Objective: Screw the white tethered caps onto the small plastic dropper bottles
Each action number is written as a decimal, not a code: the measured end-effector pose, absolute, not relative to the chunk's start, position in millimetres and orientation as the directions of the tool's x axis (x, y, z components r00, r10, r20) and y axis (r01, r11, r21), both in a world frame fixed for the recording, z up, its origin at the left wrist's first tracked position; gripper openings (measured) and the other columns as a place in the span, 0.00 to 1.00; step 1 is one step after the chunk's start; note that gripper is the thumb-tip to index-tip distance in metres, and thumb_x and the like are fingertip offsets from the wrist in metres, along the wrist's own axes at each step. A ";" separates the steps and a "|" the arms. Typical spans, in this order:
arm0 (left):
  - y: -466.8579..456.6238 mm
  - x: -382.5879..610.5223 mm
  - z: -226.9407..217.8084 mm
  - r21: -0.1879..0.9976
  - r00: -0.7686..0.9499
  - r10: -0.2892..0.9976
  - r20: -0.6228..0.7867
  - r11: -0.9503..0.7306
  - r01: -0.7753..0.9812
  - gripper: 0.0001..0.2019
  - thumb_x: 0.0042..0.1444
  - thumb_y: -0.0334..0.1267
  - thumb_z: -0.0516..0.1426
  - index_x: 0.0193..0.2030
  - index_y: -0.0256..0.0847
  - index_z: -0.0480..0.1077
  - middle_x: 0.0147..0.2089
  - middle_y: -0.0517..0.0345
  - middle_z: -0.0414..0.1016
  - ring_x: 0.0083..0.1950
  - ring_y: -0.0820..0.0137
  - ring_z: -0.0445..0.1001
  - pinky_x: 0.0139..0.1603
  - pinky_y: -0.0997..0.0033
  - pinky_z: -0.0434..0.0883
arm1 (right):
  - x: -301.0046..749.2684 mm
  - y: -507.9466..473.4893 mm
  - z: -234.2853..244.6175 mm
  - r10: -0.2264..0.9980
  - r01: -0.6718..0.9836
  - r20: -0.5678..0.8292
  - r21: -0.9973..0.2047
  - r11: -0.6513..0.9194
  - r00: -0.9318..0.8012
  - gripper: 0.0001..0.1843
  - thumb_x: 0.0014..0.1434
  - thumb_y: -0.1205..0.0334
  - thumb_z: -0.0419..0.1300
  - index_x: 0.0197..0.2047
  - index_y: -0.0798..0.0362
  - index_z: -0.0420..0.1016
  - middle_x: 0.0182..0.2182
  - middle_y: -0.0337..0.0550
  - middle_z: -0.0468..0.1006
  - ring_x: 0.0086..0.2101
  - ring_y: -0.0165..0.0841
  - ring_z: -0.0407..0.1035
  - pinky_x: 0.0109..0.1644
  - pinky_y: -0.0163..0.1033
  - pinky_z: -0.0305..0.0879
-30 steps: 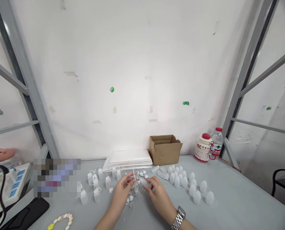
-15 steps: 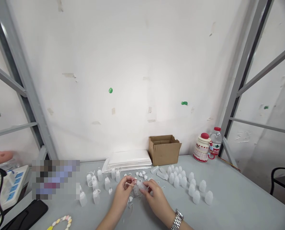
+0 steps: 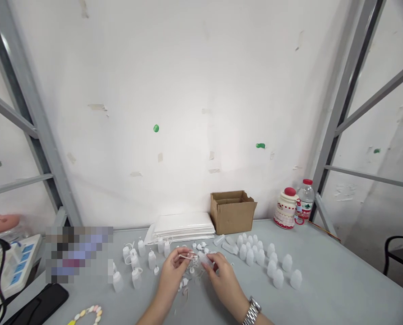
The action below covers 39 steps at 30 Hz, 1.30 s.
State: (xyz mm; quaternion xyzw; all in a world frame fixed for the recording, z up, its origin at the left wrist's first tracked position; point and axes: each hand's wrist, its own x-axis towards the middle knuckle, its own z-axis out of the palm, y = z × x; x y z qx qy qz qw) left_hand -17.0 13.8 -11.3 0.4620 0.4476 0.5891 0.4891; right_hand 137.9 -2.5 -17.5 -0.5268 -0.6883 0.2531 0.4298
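My right hand (image 3: 223, 275) grips a small translucent plastic bottle (image 3: 204, 259) lying sideways, just above the grey table (image 3: 326, 280). My left hand (image 3: 172, 268) pinches a thin white cap piece (image 3: 187, 256) with a tether at the bottle's mouth. Both hands are closed and meet at the table's middle. Loose small caps (image 3: 184, 282) lie under and around them. A silver watch (image 3: 252, 311) sits on my right wrist.
Capped small bottles (image 3: 133, 262) stand to the left, uncapped bottles (image 3: 272, 266) to the right. Behind are a stack of white bags (image 3: 184, 225), a cardboard box (image 3: 233, 210), a patterned mug (image 3: 285, 208) and a water bottle (image 3: 305, 198). A phone (image 3: 39, 302) and bead string (image 3: 86, 313) lie front left.
My hands have shifted slightly, with the left fingers working the white cap piece against the bottle. The view dropped a little; nothing else on the table moved.
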 end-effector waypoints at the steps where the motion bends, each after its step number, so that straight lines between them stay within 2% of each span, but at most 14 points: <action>1: 12.7 -16.7 -10.0 0.980 -0.085 0.991 0.103 -0.116 -0.161 0.12 0.36 0.40 0.63 0.29 0.39 0.70 0.31 0.54 0.77 0.36 0.64 0.74 0.40 0.67 0.68 | 137.8 -2.7 -17.4 0.944 0.511 0.321 -0.799 0.316 -0.082 0.09 0.56 0.63 0.52 0.37 0.55 0.71 0.32 0.45 0.71 0.31 0.35 0.65 0.38 0.37 0.61; 7: 11.6 -15.7 -10.5 0.979 -0.097 0.987 0.132 -0.145 -0.142 0.13 0.35 0.43 0.63 0.29 0.39 0.71 0.31 0.54 0.77 0.36 0.63 0.74 0.38 0.67 0.68 | 135.8 -6.9 -16.4 0.934 0.486 0.310 -0.798 0.357 -0.176 0.08 0.55 0.62 0.54 0.36 0.52 0.73 0.32 0.43 0.72 0.33 0.35 0.65 0.40 0.38 0.59; 10: 12.7 -15.4 -14.7 0.980 -0.106 0.985 0.134 -0.148 -0.131 0.15 0.37 0.43 0.62 0.33 0.39 0.71 0.31 0.55 0.76 0.37 0.63 0.74 0.38 0.67 0.68 | 135.3 -8.5 -15.3 0.929 0.464 0.324 -0.805 0.369 -0.177 0.09 0.55 0.61 0.54 0.37 0.53 0.74 0.32 0.43 0.72 0.33 0.35 0.65 0.41 0.38 0.59; 16: 8.9 -13.8 -15.4 0.977 -0.060 0.975 0.213 -0.212 0.022 0.11 0.44 0.46 0.58 0.28 0.40 0.72 0.34 0.53 0.76 0.40 0.62 0.73 0.43 0.67 0.67 | 134.6 -7.7 -16.1 0.929 0.400 0.331 -0.839 0.370 -0.166 0.09 0.55 0.60 0.55 0.36 0.53 0.74 0.31 0.43 0.72 0.32 0.35 0.66 0.39 0.38 0.61; 19: 7.2 -13.2 -14.3 0.975 -0.012 0.976 0.217 -0.216 0.056 0.12 0.46 0.46 0.57 0.31 0.40 0.74 0.37 0.51 0.77 0.42 0.61 0.72 0.45 0.65 0.67 | 134.4 -6.6 -16.4 0.932 0.385 0.332 -0.849 0.362 -0.143 0.09 0.55 0.60 0.54 0.36 0.53 0.74 0.31 0.42 0.72 0.32 0.34 0.66 0.39 0.38 0.62; 23: 5.3 -12.1 -13.6 0.981 0.006 0.982 0.191 -0.191 0.041 0.13 0.46 0.46 0.57 0.35 0.41 0.74 0.41 0.51 0.76 0.47 0.60 0.70 0.49 0.64 0.65 | 134.9 -4.7 -17.0 0.941 0.387 0.322 -0.858 0.337 -0.106 0.09 0.55 0.61 0.55 0.38 0.54 0.73 0.31 0.43 0.72 0.32 0.34 0.66 0.38 0.38 0.62; 28: 2.8 -10.3 -7.5 0.989 -0.018 0.989 0.148 -0.148 0.001 0.14 0.44 0.47 0.58 0.34 0.40 0.74 0.41 0.50 0.77 0.46 0.59 0.71 0.48 0.62 0.66 | 135.5 -3.9 -19.0 0.929 0.376 0.358 -0.851 0.366 -0.094 0.09 0.52 0.63 0.57 0.38 0.53 0.73 0.32 0.42 0.72 0.32 0.34 0.67 0.39 0.38 0.63; 32: -1.0 -10.0 2.8 0.991 -0.012 0.994 0.107 -0.108 -0.079 0.15 0.40 0.47 0.60 0.33 0.40 0.75 0.40 0.51 0.78 0.49 0.57 0.70 0.51 0.61 0.65 | 135.2 -5.7 -18.4 0.915 0.385 0.391 -0.833 0.398 -0.098 0.09 0.51 0.67 0.57 0.38 0.53 0.72 0.32 0.43 0.72 0.32 0.35 0.67 0.39 0.38 0.64; 35: -5.3 -9.6 8.6 0.987 0.024 0.996 0.090 -0.086 -0.133 0.14 0.41 0.46 0.60 0.34 0.41 0.75 0.42 0.52 0.77 0.51 0.59 0.69 0.54 0.62 0.63 | 135.0 -8.4 -15.7 0.895 0.380 0.435 -0.814 0.439 -0.104 0.10 0.51 0.69 0.56 0.38 0.51 0.72 0.32 0.42 0.71 0.33 0.35 0.67 0.39 0.39 0.64; 39: -9.9 -7.3 11.4 0.968 0.052 0.998 0.024 -0.010 -0.250 0.14 0.42 0.45 0.60 0.35 0.40 0.74 0.44 0.51 0.76 0.50 0.59 0.69 0.52 0.63 0.64 | 134.4 -12.3 -12.1 0.866 0.366 0.480 -0.788 0.496 -0.140 0.13 0.53 0.71 0.54 0.41 0.48 0.70 0.34 0.41 0.71 0.34 0.34 0.66 0.40 0.39 0.64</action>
